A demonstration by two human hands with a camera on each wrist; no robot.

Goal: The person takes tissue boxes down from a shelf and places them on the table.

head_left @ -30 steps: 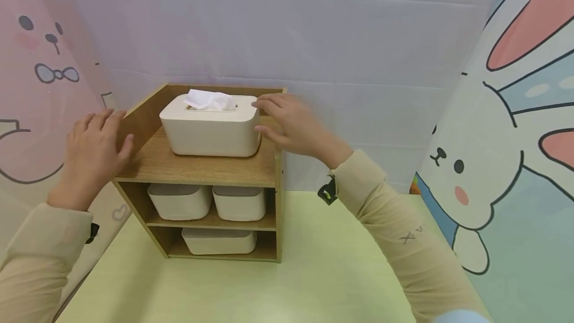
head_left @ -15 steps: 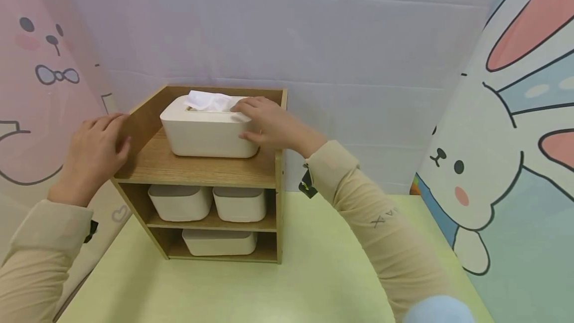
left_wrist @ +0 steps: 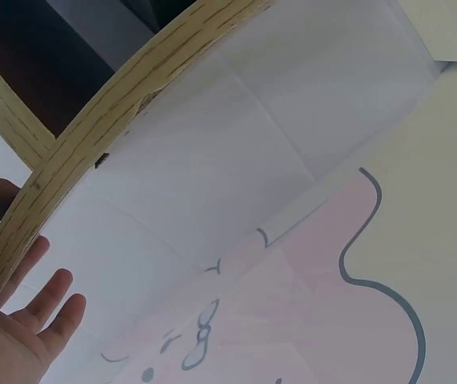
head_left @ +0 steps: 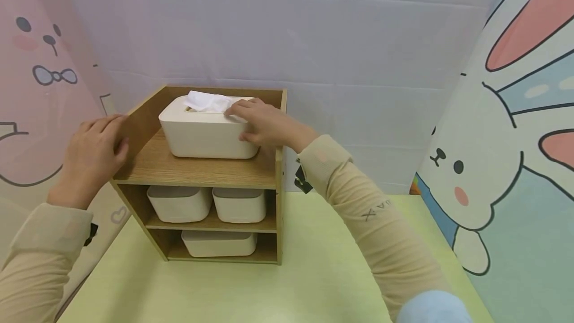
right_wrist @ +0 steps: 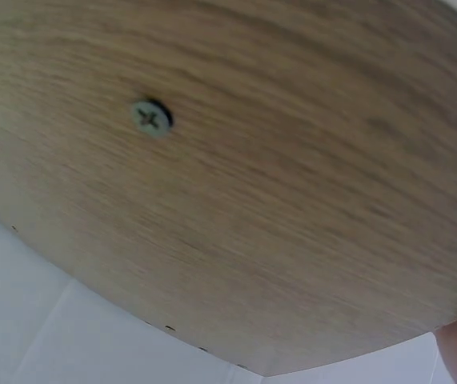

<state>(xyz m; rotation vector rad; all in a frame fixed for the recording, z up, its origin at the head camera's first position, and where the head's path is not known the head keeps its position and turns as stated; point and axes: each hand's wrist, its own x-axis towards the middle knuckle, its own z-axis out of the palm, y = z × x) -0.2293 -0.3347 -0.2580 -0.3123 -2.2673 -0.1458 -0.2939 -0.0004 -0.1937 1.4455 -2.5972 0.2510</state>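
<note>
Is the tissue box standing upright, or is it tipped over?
The box is upright: it sits flat on the shelf, with the tissue coming out of its top.

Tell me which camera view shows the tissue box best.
The head view: it shows the tissue box's front and top and the protruding tissue, though the right hand partly hides one end. Neither wrist view clearly shows the box; I can't tell whether pale bits at their edges belong to it.

Two white bins (head_left: 179, 207) are sitting above a third bin (head_left: 218, 245); a printed rabbit (head_left: 480, 188) is showing right of the desk (head_left: 215, 295).
</note>
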